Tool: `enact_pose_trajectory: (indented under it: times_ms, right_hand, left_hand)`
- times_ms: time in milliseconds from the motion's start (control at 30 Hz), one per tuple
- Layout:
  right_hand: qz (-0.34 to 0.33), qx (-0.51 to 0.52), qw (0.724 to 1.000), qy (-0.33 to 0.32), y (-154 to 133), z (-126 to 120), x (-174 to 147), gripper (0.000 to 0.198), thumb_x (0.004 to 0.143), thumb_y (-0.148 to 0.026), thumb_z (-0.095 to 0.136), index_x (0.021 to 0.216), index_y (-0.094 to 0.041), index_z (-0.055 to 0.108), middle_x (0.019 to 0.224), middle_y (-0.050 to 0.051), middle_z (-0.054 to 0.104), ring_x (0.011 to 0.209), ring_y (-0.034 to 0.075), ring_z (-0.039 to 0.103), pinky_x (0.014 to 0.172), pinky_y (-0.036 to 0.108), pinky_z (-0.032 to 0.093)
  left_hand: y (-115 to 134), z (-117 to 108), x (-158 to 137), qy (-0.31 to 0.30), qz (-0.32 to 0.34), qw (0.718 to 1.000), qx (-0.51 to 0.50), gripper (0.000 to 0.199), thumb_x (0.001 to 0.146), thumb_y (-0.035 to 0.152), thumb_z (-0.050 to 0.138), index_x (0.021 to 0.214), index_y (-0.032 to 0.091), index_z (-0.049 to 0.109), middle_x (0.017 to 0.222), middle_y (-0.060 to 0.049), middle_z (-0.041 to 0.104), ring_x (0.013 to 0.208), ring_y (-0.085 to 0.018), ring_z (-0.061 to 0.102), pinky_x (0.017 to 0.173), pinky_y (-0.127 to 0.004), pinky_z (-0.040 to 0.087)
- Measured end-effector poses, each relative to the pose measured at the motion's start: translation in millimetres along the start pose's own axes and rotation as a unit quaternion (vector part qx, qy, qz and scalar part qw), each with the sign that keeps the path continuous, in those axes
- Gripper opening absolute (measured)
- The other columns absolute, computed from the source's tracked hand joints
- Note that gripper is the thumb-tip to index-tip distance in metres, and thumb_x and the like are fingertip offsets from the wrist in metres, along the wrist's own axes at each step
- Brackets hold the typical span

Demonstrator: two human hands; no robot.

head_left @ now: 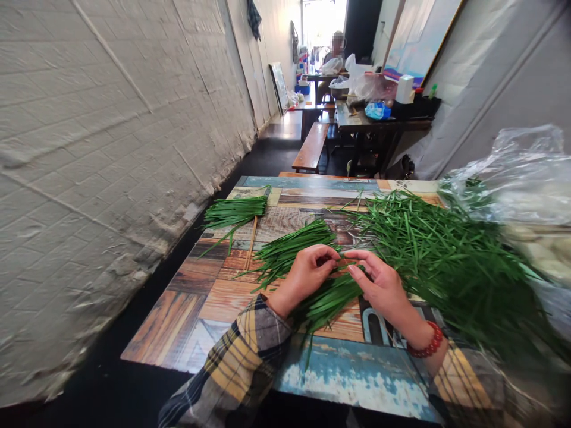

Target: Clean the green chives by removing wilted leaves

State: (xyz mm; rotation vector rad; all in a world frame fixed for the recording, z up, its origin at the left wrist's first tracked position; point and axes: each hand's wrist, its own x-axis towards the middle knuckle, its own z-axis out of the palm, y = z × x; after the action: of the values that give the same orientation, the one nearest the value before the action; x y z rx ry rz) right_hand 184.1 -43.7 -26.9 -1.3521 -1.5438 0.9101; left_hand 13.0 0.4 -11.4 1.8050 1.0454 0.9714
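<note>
Near bunch [328,300] of long green leaves lies on the table [187,339] in front of the person, its upper right end under the fingers and its loose tips fanning down toward the near edge. Yellow, grey and black plaid sleeves [250,351] come in over that edge, and a red bead bracelet [426,340] circles the right wrist. The left hand [307,270] reaches across the top of the bunch, its grip closed at the fingertips on a thin strand [342,263]. The right hand [381,285] meets it from the other side, forefinger stretched toward the left fingertips and thumb low beside the leaf ends; I cannot tell whether its grip is closed on the strand.

Just beyond the left hand is a second bunch [285,255], lying slantwise. To the right spreads a loose pile [414,232] of the same leaves, with a clear plastic bag [521,178] next to it. Farther up on the left, a few thin sticks [252,244] touch a third bunch [236,209].

Past the table stands a wooden bench [311,145], then a farther table [352,122] carrying a blue packet [377,111], a white box [405,89] and plastic bags [361,80]. Another person [329,56] is near the bright doorway [323,21].
</note>
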Motion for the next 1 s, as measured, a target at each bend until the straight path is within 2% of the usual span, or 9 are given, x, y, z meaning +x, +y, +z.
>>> enact_pose_trajectory:
  times_ms: [333,467,567,633,767,833,900,1000]
  right_hand:
    - [-0.010,-0.021,1.000,0.007,-1,0,0,0.031,0.087,-0.040,0.053,0.109,-0.020,0.060,0.069,0.000,0.065,0.049,0.012,0.052,0.046,0.023,0.040]
    - [0.002,-0.047,0.999,-0.015,-2,-1,1,0.033,0.088,-0.039,0.050,0.114,-0.020,0.057,0.071,0.000,0.065,0.048,0.012,0.051,0.046,0.024,0.040]
    - [-0.002,-0.052,0.998,-0.018,-3,-2,2,0.029,0.088,-0.040,0.050,0.108,-0.020,0.059,0.074,0.001,0.066,0.050,0.013,0.053,0.046,0.024,0.039]
    - [-0.007,-0.055,0.998,-0.011,-1,-3,2,0.026,0.088,-0.040,0.050,0.102,-0.020,0.060,0.073,0.001,0.066,0.052,0.013,0.054,0.046,0.024,0.039]
    - [-0.011,-0.067,0.998,-0.008,4,-3,3,0.026,0.087,-0.040,0.051,0.099,-0.019,0.061,0.066,0.000,0.062,0.052,0.013,0.052,0.047,0.024,0.038]
    - [-0.010,-0.069,0.998,-0.010,6,-2,3,0.026,0.087,-0.041,0.052,0.097,-0.019,0.062,0.066,0.000,0.062,0.052,0.013,0.052,0.049,0.024,0.038]
    - [-0.006,-0.069,0.998,-0.012,7,-2,2,0.026,0.086,-0.041,0.053,0.096,-0.019,0.062,0.066,0.000,0.062,0.052,0.013,0.052,0.049,0.024,0.039]
    - [-0.008,-0.073,0.997,-0.013,8,-2,2,0.026,0.087,-0.042,0.052,0.095,-0.019,0.062,0.063,-0.002,0.060,0.050,0.012,0.050,0.048,0.024,0.037]
  left_hand:
    - [0,-3,0,-0.027,0.054,0.998,0.019,0.015,0.080,0.009,0.055,0.079,0.014,0.069,0.078,-0.004,0.066,0.077,-0.014,0.060,0.073,-0.024,0.045]
    - [-1,-2,-1,-0.074,0.053,0.996,0.020,0.016,0.082,0.013,0.054,0.081,0.015,0.070,0.080,-0.004,0.066,0.079,-0.014,0.061,0.074,-0.024,0.046]
    - [1,-3,-1,-0.108,0.052,0.993,0.021,0.017,0.082,0.013,0.054,0.082,0.016,0.071,0.081,-0.004,0.067,0.080,-0.015,0.061,0.075,-0.024,0.046]
    - [2,-7,0,-0.087,0.040,0.995,0.018,0.017,0.081,0.012,0.054,0.083,0.016,0.071,0.083,-0.004,0.067,0.081,-0.015,0.061,0.075,-0.024,0.046]
    - [-1,-17,6,0.060,-0.027,0.998,0.025,0.017,0.081,0.013,0.052,0.087,0.013,0.068,0.081,-0.005,0.068,0.076,-0.014,0.061,0.070,-0.024,0.046]
    - [-6,-21,9,0.104,-0.034,0.992,0.059,0.015,0.080,0.012,0.053,0.085,0.014,0.067,0.079,-0.004,0.067,0.075,-0.014,0.060,0.070,-0.024,0.046]
    - [-10,-22,9,0.099,-0.012,0.988,0.118,0.014,0.080,0.012,0.053,0.083,0.015,0.067,0.080,-0.004,0.066,0.077,-0.014,0.059,0.072,-0.025,0.045]
    - [-13,-20,7,0.042,0.028,0.973,0.226,0.015,0.082,0.012,0.053,0.084,0.016,0.067,0.084,-0.005,0.064,0.081,-0.016,0.058,0.075,-0.027,0.044]
